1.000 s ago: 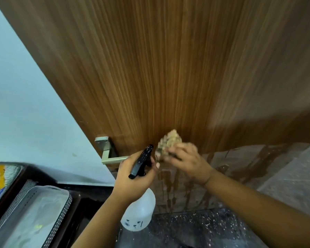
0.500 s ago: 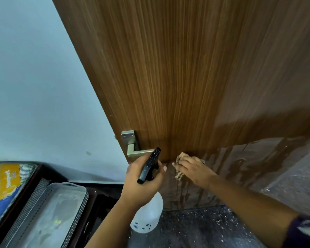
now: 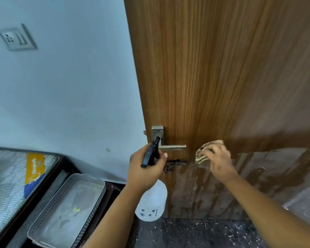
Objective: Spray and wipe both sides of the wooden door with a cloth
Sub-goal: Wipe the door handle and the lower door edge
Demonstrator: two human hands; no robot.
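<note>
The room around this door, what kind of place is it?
Probably a bedroom in a home. A mattress in a dark frame lies at the left, a wall socket sits on the pale wall, and the wooden door has a metal lever handle.

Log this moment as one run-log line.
left hand: holds spray bottle | right hand: presses cloth on wooden door | below handle: wet streaks

We see the crumpled beige striped cloth [image 3: 205, 151] smeared by motion blur, its lower part hidden behind our right hand [image 3: 219, 162]; the brown wooden door [image 3: 213, 72] runs off the top and right edges, and the translucent white spray bottle's [image 3: 151, 203] neck hides inside our left hand [image 3: 144, 170]
</note>
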